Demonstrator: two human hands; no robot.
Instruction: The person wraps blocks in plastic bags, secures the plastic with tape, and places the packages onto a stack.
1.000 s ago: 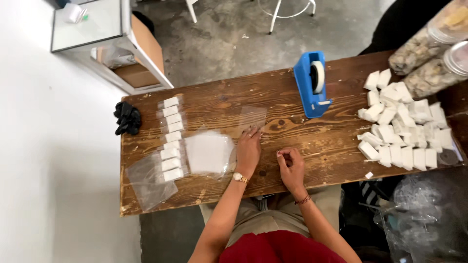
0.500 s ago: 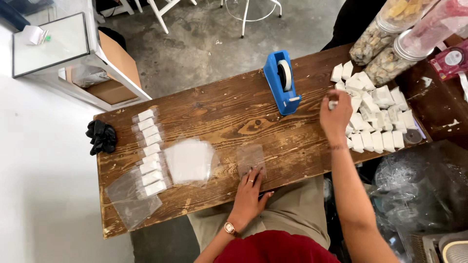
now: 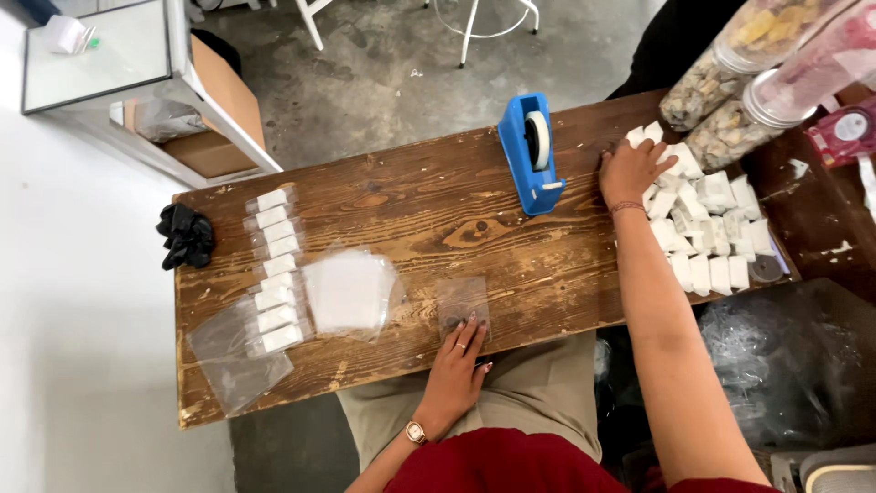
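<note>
The left hand (image 3: 458, 351) lies open, flat on a small clear bag (image 3: 462, 303) at lower centre of the desk (image 3: 411, 210). The right hand (image 3: 630, 170) closes loosely over the white blocks (image 3: 707, 228), upper right; they seem light, stiff, best pinched by the sides.

Left hand (image 3: 456, 361) flat; right hand (image 3: 631, 170) outstretched, spread

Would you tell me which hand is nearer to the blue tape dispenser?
Right. The right hand rests on the white blocks just beside the blue tape dispenser; the left hand presses a small clear bag at the table's near edge.
</note>
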